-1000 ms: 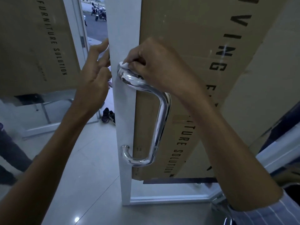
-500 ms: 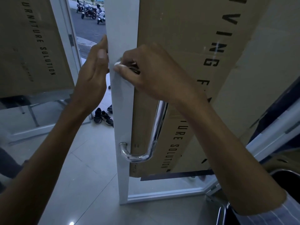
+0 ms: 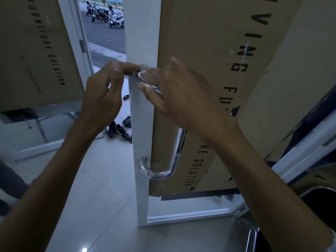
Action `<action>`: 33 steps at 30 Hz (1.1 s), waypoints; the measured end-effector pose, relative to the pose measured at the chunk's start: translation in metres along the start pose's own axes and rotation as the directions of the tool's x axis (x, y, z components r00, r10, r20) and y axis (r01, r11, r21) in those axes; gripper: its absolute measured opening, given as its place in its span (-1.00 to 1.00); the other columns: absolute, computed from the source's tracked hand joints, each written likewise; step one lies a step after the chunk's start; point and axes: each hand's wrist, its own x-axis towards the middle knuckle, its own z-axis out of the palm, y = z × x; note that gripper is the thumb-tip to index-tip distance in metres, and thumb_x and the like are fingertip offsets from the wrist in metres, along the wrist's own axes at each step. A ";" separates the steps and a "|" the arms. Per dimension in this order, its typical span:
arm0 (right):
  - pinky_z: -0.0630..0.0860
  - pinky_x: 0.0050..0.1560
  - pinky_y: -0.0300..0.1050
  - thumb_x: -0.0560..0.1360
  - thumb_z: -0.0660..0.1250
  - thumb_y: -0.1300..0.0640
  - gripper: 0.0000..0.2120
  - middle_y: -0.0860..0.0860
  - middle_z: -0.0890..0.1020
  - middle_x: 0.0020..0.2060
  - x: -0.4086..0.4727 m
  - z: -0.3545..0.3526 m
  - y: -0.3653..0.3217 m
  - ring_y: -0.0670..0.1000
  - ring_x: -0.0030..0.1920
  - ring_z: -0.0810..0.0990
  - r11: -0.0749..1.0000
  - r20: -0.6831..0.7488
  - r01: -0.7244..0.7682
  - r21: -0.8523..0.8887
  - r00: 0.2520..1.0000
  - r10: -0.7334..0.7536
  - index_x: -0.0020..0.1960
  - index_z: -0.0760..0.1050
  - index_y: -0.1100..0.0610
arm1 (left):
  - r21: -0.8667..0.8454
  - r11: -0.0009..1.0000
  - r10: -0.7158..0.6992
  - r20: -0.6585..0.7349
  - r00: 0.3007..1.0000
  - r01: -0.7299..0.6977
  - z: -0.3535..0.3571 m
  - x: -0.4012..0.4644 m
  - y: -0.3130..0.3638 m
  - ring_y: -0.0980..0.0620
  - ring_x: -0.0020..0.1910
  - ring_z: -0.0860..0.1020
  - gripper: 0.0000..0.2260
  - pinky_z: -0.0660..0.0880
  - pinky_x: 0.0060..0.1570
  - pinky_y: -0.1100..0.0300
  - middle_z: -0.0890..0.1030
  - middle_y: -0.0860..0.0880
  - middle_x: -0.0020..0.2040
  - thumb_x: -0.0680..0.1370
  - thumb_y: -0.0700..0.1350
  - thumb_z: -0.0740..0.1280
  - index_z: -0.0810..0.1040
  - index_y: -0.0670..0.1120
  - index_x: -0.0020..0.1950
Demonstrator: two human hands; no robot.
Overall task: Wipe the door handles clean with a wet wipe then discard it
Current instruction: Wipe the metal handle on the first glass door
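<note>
A chrome door handle [image 3: 179,150] runs down the white door stile [image 3: 141,124]; its lower bend is bare. My right hand [image 3: 180,99] curls round the handle's top end, pressing a white wet wipe [image 3: 140,75] against the metal. Only small pale bits of the wipe show between the fingers. My left hand [image 3: 104,91] reaches across the door's edge, its thumb and forefinger pinched together at the wipe's end beside the handle's top mount [image 3: 144,66].
Brown cardboard [image 3: 209,51] printed with black letters covers the door glass, and another sheet [image 3: 36,51] covers the left panel. Through the gap I see shoes [image 3: 118,131] on the floor tiles and parked motorbikes [image 3: 105,13] outside. A chair's metal frame [image 3: 253,237] stands at the lower right.
My left hand let go of the door's edge and came forward to the handle's top. My right hand shifted slightly on the handle's top bend, its fingers less tightly curled.
</note>
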 end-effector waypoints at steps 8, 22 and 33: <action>0.53 0.35 0.16 0.73 0.07 -0.10 -0.51 0.02 0.48 0.53 -0.009 0.007 0.005 0.13 0.40 0.54 0.998 -0.001 0.046 -0.049 0.999 -0.046 0.55 0.42 0.10 | -0.076 0.995 -0.062 0.024 0.998 0.064 0.002 0.004 0.005 0.14 0.27 0.60 -0.56 0.49 0.29 0.22 0.68 0.02 0.23 0.80 -0.07 -0.07 0.62 -0.01 0.30; 0.28 0.60 0.14 0.72 0.15 -0.06 -0.48 0.15 0.44 0.55 -0.015 0.021 -0.001 0.14 0.55 0.41 0.995 -0.010 0.048 -0.083 0.999 -0.049 0.56 0.41 0.22 | 0.030 1.000 0.008 0.005 1.000 -0.008 0.003 0.013 0.010 0.33 0.03 0.56 -0.58 0.42 0.07 0.48 0.62 0.10 0.14 0.80 -0.10 -0.03 0.65 0.03 0.24; 0.08 -0.38 -0.24 0.74 0.11 -0.15 -0.61 -0.02 0.48 -0.16 0.022 0.002 -0.015 -0.10 -0.35 0.34 0.994 -0.014 -0.109 -0.002 0.994 0.109 0.09 0.61 0.06 | -0.079 0.996 -0.054 -0.044 0.998 0.050 0.000 0.017 0.011 0.27 -0.05 0.64 -0.59 0.50 0.00 0.38 0.67 0.11 0.03 0.79 -0.06 -0.04 0.55 -0.12 0.40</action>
